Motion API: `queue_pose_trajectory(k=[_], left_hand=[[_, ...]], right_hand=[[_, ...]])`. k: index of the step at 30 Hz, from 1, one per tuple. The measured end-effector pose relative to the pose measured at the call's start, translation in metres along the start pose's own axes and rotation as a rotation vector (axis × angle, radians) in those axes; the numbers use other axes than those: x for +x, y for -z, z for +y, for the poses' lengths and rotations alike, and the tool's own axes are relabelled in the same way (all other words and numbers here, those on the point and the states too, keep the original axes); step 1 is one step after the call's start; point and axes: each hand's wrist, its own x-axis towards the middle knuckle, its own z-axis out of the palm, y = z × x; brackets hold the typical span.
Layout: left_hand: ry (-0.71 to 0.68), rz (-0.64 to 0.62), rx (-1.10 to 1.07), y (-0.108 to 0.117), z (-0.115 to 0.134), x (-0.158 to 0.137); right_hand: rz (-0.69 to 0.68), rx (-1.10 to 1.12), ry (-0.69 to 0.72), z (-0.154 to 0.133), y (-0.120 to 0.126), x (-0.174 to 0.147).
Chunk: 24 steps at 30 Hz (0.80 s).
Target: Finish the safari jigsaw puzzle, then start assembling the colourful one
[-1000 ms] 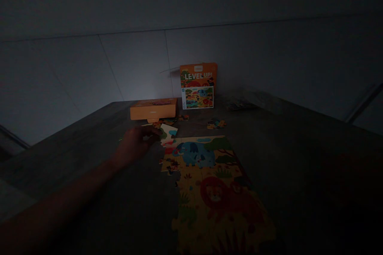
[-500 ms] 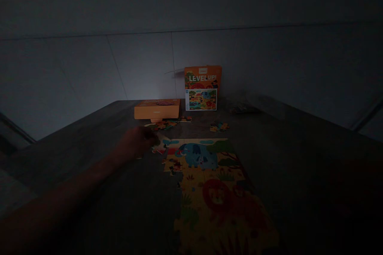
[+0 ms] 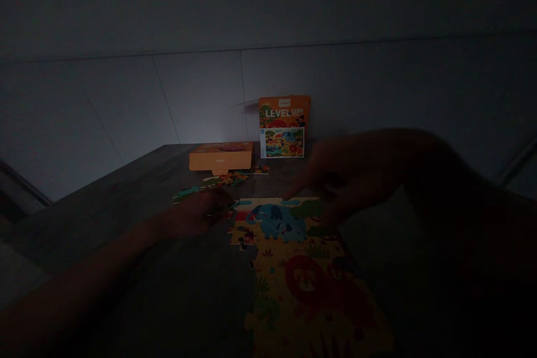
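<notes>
A partly assembled jigsaw puzzle point(image 3: 272, 268) with an elephant and a lion lies on the dark table. At its upper left edge my left hand point(image 3: 203, 213) has its fingers closed on a puzzle piece point(image 3: 232, 210), mostly covered by the hand. My right hand point(image 3: 356, 170) reaches over the upper right of the puzzle, thumb and index finger spread. The index fingertip rests at the top edge near a blue cloud, with nothing held. Dim light hides finer detail of both hands.
Loose puzzle pieces point(image 3: 226, 179) lie in a heap before an orange box point(image 3: 220, 161). Behind, an orange "LEVEL UP!" box point(image 3: 285, 112) stands against the wall, a reference picture card point(image 3: 283, 142) leaning on it. The grey table point(image 3: 138, 179) meets a pale wall point(image 3: 201, 89).
My right hand has come in from the right onto the puzzle's top edge. My left hand has moved slightly right and down, bringing its piece against the puzzle's left edge.
</notes>
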Motion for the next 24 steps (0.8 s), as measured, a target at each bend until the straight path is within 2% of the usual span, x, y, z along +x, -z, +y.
queue_pose_trajectory(k=[3,6,8,10,14,24], left_hand=[[-0.066,0.007,-0.016,-0.003,-0.006,0.001],[-0.084,0.048,-0.034,-0.006,-0.009,0.002],[-0.079,0.082,-0.026,-0.009,-0.008,0.003],[-0.052,0.114,-0.001,-0.012,-0.007,0.004],[0.001,0.135,0.056,-0.016,-0.004,0.006],[0.009,0.116,0.038,-0.014,0.000,0.006]], right_hand=[[-0.263,-0.080,-0.196,-0.004,-0.024,0.034],[-0.450,-0.190,-0.262,-0.009,-0.053,0.061],[-0.345,-0.280,-0.234,-0.013,-0.067,0.070],[-0.313,-0.330,-0.222,-0.018,-0.073,0.071],[-0.295,-0.332,-0.223,-0.021,-0.072,0.069],[-0.256,-0.364,-0.193,-0.010,-0.080,0.072]])
